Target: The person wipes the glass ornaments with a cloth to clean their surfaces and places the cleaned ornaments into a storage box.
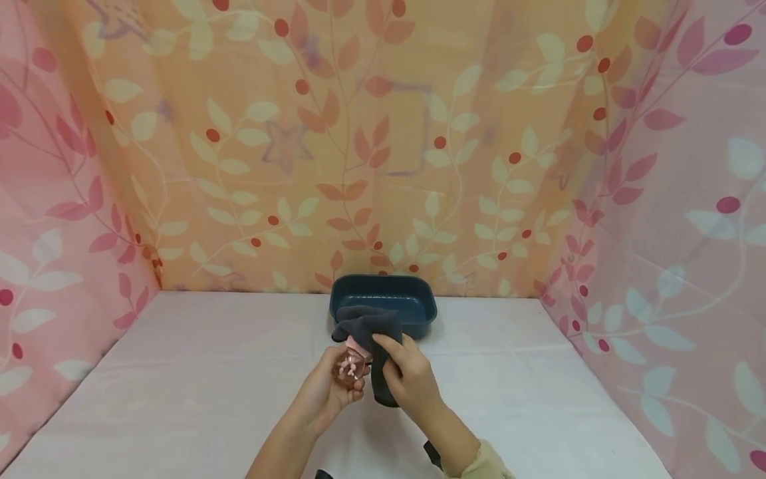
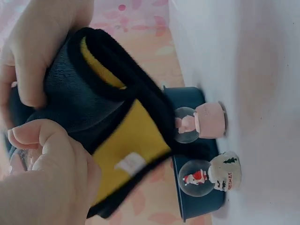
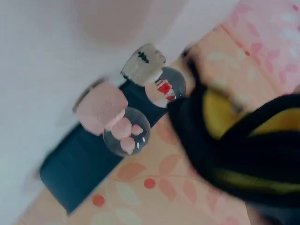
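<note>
In the head view my left hand (image 1: 323, 389) holds a small snow globe (image 1: 348, 370) with a clear ball, a pale figure inside and a pink base. My right hand (image 1: 414, 376) grips a dark grey cloth (image 1: 368, 327), which lies against the pink base and hangs down beside it. The left wrist view shows the yellow underside of this cloth (image 2: 129, 157) and its black edging. There, the held globe is mostly hidden behind my left fingers (image 2: 51, 140).
A dark blue bin (image 1: 383, 287) stands at the back of the white table (image 1: 227, 372). Before it stand two more snow globes: one with a pink base (image 2: 211, 120), one with a white base and a Santa figure (image 2: 226, 171). Patterned curtains (image 1: 359, 133) enclose the table.
</note>
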A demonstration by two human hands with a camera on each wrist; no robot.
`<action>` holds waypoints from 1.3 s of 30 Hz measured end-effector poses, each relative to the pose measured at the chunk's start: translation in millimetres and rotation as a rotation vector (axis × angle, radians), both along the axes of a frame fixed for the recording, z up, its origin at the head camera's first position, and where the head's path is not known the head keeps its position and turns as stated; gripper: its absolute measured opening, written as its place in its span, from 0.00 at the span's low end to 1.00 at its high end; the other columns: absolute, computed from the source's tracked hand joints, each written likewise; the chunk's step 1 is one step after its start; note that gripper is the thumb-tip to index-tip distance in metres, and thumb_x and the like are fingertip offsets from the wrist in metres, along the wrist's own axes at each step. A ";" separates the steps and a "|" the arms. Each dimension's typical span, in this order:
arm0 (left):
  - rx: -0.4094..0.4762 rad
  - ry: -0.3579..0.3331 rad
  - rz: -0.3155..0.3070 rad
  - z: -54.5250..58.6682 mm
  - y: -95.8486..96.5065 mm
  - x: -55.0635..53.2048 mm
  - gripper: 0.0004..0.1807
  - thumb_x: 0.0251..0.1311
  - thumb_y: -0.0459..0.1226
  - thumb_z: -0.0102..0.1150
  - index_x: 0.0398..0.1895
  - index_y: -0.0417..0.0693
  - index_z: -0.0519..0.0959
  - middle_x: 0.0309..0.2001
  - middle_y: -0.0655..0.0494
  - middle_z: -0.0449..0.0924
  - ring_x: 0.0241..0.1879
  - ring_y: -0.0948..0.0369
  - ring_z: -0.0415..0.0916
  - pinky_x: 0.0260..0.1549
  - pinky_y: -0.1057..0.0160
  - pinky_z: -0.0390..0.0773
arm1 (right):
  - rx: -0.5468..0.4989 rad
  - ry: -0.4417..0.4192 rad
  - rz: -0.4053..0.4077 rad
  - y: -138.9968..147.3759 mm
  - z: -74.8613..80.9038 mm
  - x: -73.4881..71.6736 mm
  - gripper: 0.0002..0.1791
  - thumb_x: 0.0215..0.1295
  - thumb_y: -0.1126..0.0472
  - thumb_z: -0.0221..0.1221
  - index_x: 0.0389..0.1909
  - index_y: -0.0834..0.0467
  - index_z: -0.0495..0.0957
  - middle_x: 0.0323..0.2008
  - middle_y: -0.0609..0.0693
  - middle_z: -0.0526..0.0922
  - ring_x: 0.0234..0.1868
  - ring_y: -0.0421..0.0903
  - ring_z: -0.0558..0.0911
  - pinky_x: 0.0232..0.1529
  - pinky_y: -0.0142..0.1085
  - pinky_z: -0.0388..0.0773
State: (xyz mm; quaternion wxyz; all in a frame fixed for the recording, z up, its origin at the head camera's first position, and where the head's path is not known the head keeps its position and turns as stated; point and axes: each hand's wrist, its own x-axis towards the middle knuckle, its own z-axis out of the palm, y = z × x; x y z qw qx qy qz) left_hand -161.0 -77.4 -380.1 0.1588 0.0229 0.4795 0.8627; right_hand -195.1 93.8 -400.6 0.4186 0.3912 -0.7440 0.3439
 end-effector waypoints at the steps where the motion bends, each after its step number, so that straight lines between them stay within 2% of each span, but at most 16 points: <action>1: 0.002 -0.002 -0.010 0.5 -0.2 -0.5 0.17 0.72 0.45 0.37 0.41 0.45 0.73 0.34 0.55 0.76 0.25 0.64 0.68 0.29 0.68 0.70 | -0.033 -0.048 0.000 1.2 -0.3 -1.7 0.26 0.50 0.78 0.55 0.52 0.59 0.78 0.41 0.58 0.82 0.37 0.48 0.81 0.37 0.34 0.79; 3: -0.009 0.000 -0.029 1.4 -1.0 -1.2 0.16 0.72 0.45 0.38 0.41 0.44 0.72 0.34 0.55 0.75 0.25 0.64 0.68 0.29 0.68 0.70 | -0.110 -0.167 0.012 4.4 1.4 -4.1 0.25 0.51 0.80 0.56 0.51 0.60 0.78 0.42 0.57 0.83 0.37 0.46 0.82 0.38 0.31 0.79; 5: -0.047 0.015 -0.047 1.9 -2.5 -2.2 0.17 0.72 0.46 0.39 0.45 0.42 0.70 0.35 0.54 0.74 0.27 0.63 0.68 0.30 0.67 0.70 | -0.191 -0.299 0.022 9.0 6.4 -5.2 0.24 0.54 0.80 0.55 0.52 0.60 0.78 0.47 0.58 0.83 0.37 0.47 0.83 0.37 0.32 0.79; 8: -0.161 0.060 -0.040 0.8 -5.1 -4.5 0.23 0.72 0.47 0.45 0.58 0.38 0.64 0.40 0.51 0.72 0.32 0.61 0.70 0.33 0.66 0.69 | -0.302 -0.493 0.019 16.9 19.5 -4.0 0.22 0.61 0.78 0.54 0.54 0.59 0.77 0.52 0.59 0.80 0.39 0.49 0.81 0.37 0.32 0.79; 11: -0.295 0.110 -0.012 -0.7 -8.4 -6.4 0.33 0.69 0.47 0.54 0.67 0.36 0.58 0.49 0.46 0.70 0.39 0.58 0.72 0.38 0.63 0.69 | -0.373 -0.616 0.014 22.4 32.2 -1.3 0.21 0.64 0.75 0.53 0.56 0.58 0.77 0.57 0.59 0.76 0.40 0.50 0.79 0.36 0.33 0.78; 14: -0.386 0.154 0.009 -0.8 -11.0 -6.4 0.35 0.66 0.46 0.59 0.67 0.34 0.59 0.51 0.45 0.71 0.42 0.56 0.72 0.42 0.61 0.70 | -0.376 -0.635 0.049 21.3 36.9 1.9 0.22 0.64 0.75 0.52 0.56 0.56 0.77 0.56 0.59 0.76 0.39 0.49 0.78 0.34 0.33 0.78; 19: -0.441 0.220 0.044 -0.4 -7.7 -8.4 0.26 0.65 0.41 0.60 0.57 0.31 0.67 0.37 0.51 0.73 0.39 0.56 0.71 0.39 0.60 0.70 | -0.290 -0.607 0.167 9.5 34.3 8.2 0.23 0.61 0.77 0.52 0.56 0.59 0.75 0.51 0.60 0.78 0.39 0.48 0.79 0.38 0.36 0.79; 22: -0.499 0.262 0.104 -1.7 -4.0 -9.4 0.24 0.65 0.40 0.60 0.55 0.32 0.69 0.34 0.51 0.71 0.35 0.56 0.69 0.34 0.61 0.70 | -0.290 -0.670 0.178 4.8 32.7 10.3 0.23 0.61 0.77 0.51 0.56 0.60 0.75 0.52 0.60 0.78 0.43 0.49 0.80 0.42 0.35 0.79; 25: -0.545 0.313 0.157 -4.5 -1.6 -7.2 0.26 0.66 0.39 0.60 0.61 0.32 0.68 0.46 0.43 0.75 0.45 0.52 0.74 0.43 0.59 0.77 | -0.359 -0.794 0.202 6.1 33.3 11.9 0.22 0.61 0.76 0.50 0.56 0.61 0.75 0.55 0.61 0.76 0.46 0.51 0.79 0.45 0.35 0.78; 27: -0.553 0.331 0.174 -6.2 -0.5 -5.9 0.28 0.65 0.38 0.60 0.63 0.32 0.67 0.55 0.38 0.74 0.53 0.48 0.74 0.50 0.55 0.77 | -0.431 -0.885 0.241 9.6 35.0 11.0 0.22 0.61 0.76 0.49 0.56 0.63 0.74 0.57 0.62 0.74 0.48 0.52 0.78 0.47 0.35 0.77; 29: -0.541 0.323 0.179 -7.1 -0.1 -5.1 0.30 0.65 0.39 0.61 0.65 0.32 0.66 0.60 0.37 0.70 0.57 0.46 0.71 0.53 0.52 0.75 | -0.526 -0.958 0.276 14.0 37.8 9.0 0.23 0.61 0.76 0.48 0.58 0.64 0.72 0.60 0.62 0.70 0.50 0.53 0.77 0.47 0.36 0.77; 33: -0.588 0.267 0.213 -6.2 -1.2 -5.7 0.29 0.61 0.42 0.65 0.62 0.37 0.69 0.56 0.40 0.72 0.50 0.49 0.73 0.47 0.53 0.77 | -0.662 -0.998 0.277 19.5 42.5 3.3 0.23 0.63 0.74 0.47 0.60 0.64 0.70 0.64 0.61 0.65 0.52 0.55 0.74 0.47 0.37 0.78; 35: -0.624 0.254 0.230 -5.2 -1.9 -6.3 0.29 0.60 0.45 0.66 0.59 0.39 0.71 0.55 0.42 0.72 0.50 0.50 0.72 0.47 0.52 0.78 | -0.645 -1.004 0.255 18.8 42.4 1.9 0.23 0.64 0.73 0.47 0.60 0.62 0.70 0.65 0.60 0.64 0.52 0.56 0.75 0.46 0.37 0.78; 37: -0.641 0.258 0.237 -4.1 -2.2 -7.3 0.30 0.59 0.47 0.67 0.58 0.39 0.72 0.56 0.42 0.73 0.51 0.49 0.71 0.47 0.50 0.78 | -0.578 -1.021 0.249 16.0 40.2 2.3 0.23 0.65 0.73 0.47 0.61 0.61 0.69 0.64 0.61 0.65 0.52 0.56 0.76 0.47 0.39 0.78; 39: -0.645 0.251 0.242 -2.9 -1.0 -9.0 0.31 0.58 0.49 0.67 0.57 0.39 0.72 0.53 0.43 0.74 0.47 0.50 0.73 0.43 0.53 0.79 | -0.513 -1.040 0.250 12.8 36.7 4.4 0.23 0.65 0.73 0.48 0.61 0.61 0.69 0.62 0.62 0.67 0.51 0.55 0.77 0.47 0.40 0.79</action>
